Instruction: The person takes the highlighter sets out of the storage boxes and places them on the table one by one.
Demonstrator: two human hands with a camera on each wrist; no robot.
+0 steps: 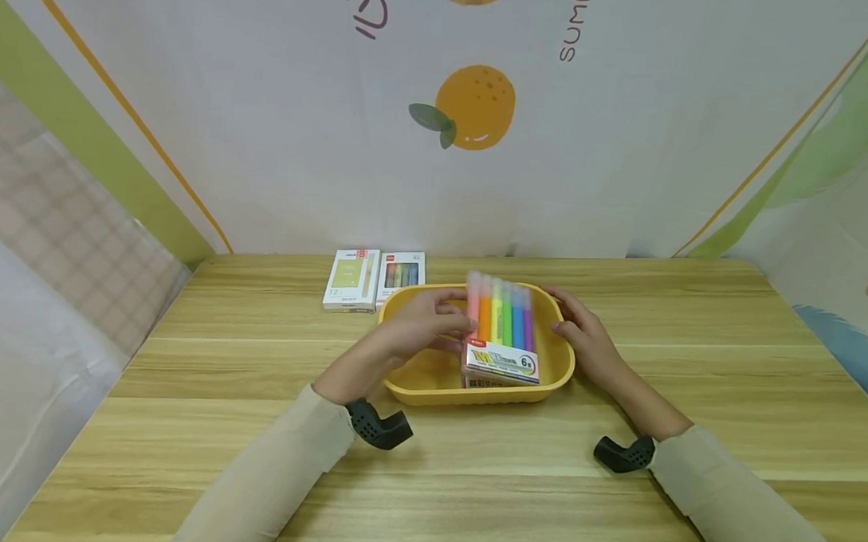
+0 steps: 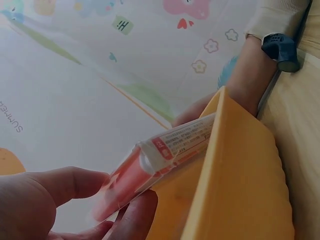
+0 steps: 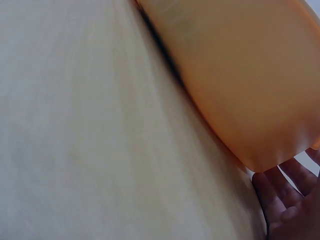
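Yellow tray [image 1: 473, 397] on the table [image 1: 469, 495], with the pack [image 1: 501, 363] tilted inside its rim; whether the pack touches the tray's bottom, I cannot tell. The left hand [image 1: 428, 323] pinches the pack at its pink side, and the right hand [image 1: 589, 340] grips the tray's right end. The step in hand looks like guiding the pack at the tray; the next move calls for a sure pinch and a steady tray. Count: 1 tray, 1 pack, 6 markers [image 1: 506, 309] in it, 2 boxes [image 1: 352, 280] behind the tray's left end.
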